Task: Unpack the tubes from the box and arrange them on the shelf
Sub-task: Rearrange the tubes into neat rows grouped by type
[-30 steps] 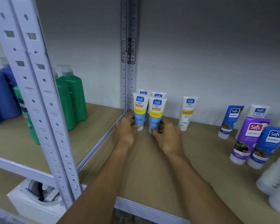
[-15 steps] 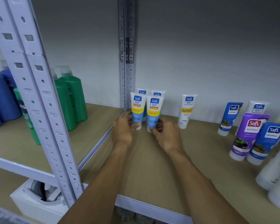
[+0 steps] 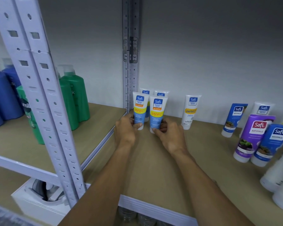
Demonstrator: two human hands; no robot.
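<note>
Blue-white left tube and right tube stand cap-down, side by side, at back-left corner of shelf, beside post. Left hand curls round left tube's base; right hand pinches right tube's base. Forearms stretched forward, converging, wrists low over shelf.

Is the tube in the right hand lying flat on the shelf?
No, the tube that the right hand holds stands upright on its cap on the shelf.

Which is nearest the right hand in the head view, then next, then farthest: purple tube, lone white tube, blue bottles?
1. Lone white tube, just right of the right hand.
2. Purple tube, farther right.
3. Blue bottles, far left bay.
</note>
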